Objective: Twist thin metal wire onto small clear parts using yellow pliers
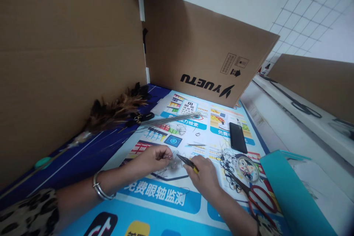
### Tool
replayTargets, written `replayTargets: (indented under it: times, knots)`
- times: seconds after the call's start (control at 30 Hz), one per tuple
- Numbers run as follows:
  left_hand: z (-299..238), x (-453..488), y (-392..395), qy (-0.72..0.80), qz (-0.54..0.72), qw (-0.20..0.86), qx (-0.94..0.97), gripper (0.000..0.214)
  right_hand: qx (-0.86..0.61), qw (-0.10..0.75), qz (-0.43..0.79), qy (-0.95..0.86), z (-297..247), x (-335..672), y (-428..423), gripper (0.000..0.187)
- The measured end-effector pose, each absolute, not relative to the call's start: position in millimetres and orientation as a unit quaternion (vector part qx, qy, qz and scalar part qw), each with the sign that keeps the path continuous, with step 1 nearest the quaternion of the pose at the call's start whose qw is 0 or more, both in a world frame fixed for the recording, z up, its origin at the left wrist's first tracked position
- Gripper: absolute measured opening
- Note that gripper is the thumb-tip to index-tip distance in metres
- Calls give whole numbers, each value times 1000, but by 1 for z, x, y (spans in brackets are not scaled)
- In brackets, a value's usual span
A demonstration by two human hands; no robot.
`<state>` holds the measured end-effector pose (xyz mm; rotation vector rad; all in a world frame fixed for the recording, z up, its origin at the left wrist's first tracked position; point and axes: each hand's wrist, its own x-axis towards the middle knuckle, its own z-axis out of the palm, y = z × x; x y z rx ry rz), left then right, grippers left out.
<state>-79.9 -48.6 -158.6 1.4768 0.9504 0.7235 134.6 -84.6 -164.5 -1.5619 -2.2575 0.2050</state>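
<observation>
My left hand (157, 158) is closed in a pinch on a small tangle of thin wire (174, 163), with a pinkish bit at the fingertips too small to make out. My right hand (204, 175) is wrapped round pliers (189, 163) with a dark pointed nose and yellow-and-black handles. The nose points left and reaches close to the wire; I cannot tell whether its tips touch it. A bundle of long straight wires (177, 118) lies beyond my hands. Shorter wire pieces (197, 145) lie nearer, just past the pliers.
Red-handled scissors (262, 197), a round tape roll (257, 177) and several black wire loops (228, 166) are to the right. Behind them lies a black phone (238, 137). A teal box (293, 191) stands at the right edge. Cardboard panels (171, 44) and feathers (113, 112) border the back and left.
</observation>
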Motion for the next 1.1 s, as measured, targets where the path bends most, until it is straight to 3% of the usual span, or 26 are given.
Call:
replayTargets:
  times: [0.77,1.1]
  knots:
    - [-160,-84,-45,421,322,509,678,6,-559,190,78,-803,-163,134,-85,24]
    - [-156,-81,-47,418,314,560,642,12,-557,190,79,-805,-165,135,-85,23]
